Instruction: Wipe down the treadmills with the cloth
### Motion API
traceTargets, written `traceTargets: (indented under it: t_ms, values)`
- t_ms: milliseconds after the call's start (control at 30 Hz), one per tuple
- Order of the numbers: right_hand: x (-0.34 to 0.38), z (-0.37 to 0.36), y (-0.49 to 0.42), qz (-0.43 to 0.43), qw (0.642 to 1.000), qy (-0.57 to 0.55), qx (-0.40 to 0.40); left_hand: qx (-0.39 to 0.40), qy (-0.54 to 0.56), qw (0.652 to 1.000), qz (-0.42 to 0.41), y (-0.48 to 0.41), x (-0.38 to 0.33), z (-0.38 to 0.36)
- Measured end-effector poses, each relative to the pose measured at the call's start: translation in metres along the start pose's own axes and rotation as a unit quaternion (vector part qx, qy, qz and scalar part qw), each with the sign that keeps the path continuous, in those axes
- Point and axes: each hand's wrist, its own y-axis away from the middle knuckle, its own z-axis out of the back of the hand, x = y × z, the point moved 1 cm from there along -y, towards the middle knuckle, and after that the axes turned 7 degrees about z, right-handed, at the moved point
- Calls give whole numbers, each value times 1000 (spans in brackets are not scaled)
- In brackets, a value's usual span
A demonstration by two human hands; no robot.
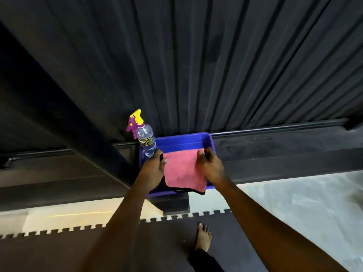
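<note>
A pink cloth [182,170] with a black edge lies spread over a blue plastic tray [182,141] that sits on the rear end of a black treadmill [275,150]. My left hand [152,169] pinches the cloth's left edge. At the cloth's far right corner, my right hand [211,166] pinches it between thumb and fingers. A clear spray bottle [146,143] with a yellow and purple trigger head stands in the tray's far left corner, just beyond my left hand.
A dark ribbed curtain [216,55] hangs behind the treadmill. A black slanted beam [59,110] runs down from the upper left to the tray. I stand on dark interlocking floor mats [78,250]; my bare foot [203,237] is below the tray.
</note>
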Motion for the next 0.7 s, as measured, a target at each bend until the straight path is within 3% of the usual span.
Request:
traceTargets:
  t_ms: [267, 533, 700]
  values:
    - [-76, -39, -94, -76, 993, 16, 84, 45, -38, 988, 140, -73, 29, -55]
    - [-96, -48, -120, -84, 980, 103, 145, 17, 8, 989, 145, -102, 47, -82]
    - [-87, -49, -120, -76, 986, 108, 103, 29, 37, 991, 121, -100, 44, -81]
